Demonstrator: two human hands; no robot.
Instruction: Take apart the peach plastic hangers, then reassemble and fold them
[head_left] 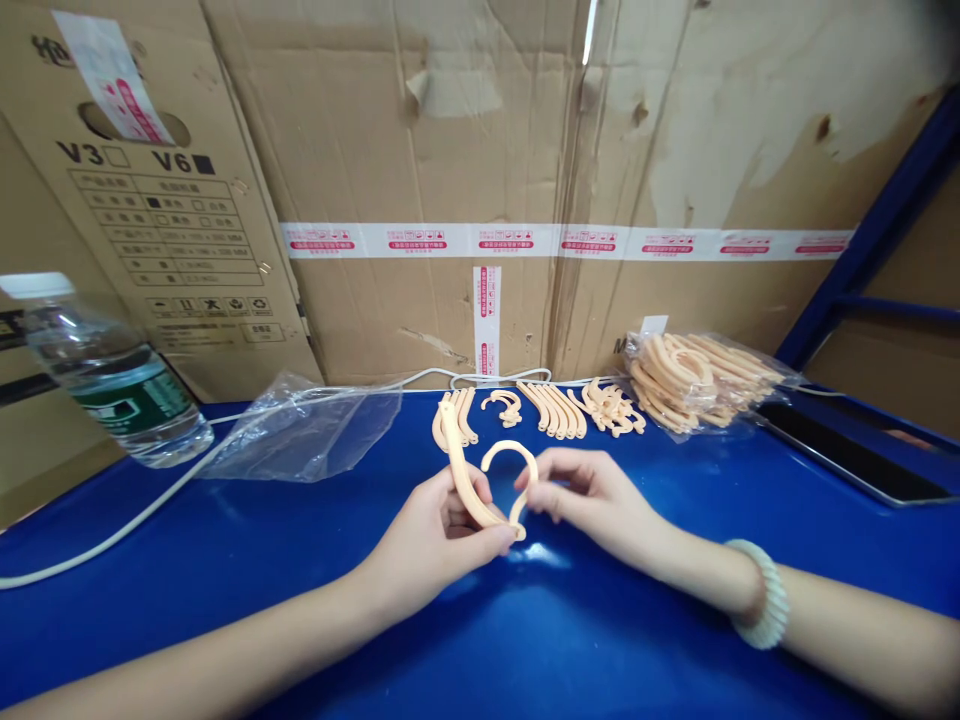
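My left hand [442, 540] is closed around a long, curved beige hanger arm [461, 465], which tilts up and to the left. My right hand [589, 490] pinches the side of a beige hanger hook [517, 450] whose curl faces left. The foot of the hook meets the arm's lower end at my left thumb; whether the two are joined I cannot tell. Just beyond my hands lie more curved arms [555, 410] in a row, a smaller group of arms [466, 415], a few loose hooks [508, 408] and a pile of hooks [611, 408].
A clear bag of beige parts [697, 380] lies at the back right, with a dark phone [855, 455] beside it. At left are a water bottle [112, 370], a flat plastic bag [307, 430] and a white cable [135, 530]. Cardboard [420, 320] walls the blue tabletop [600, 640].
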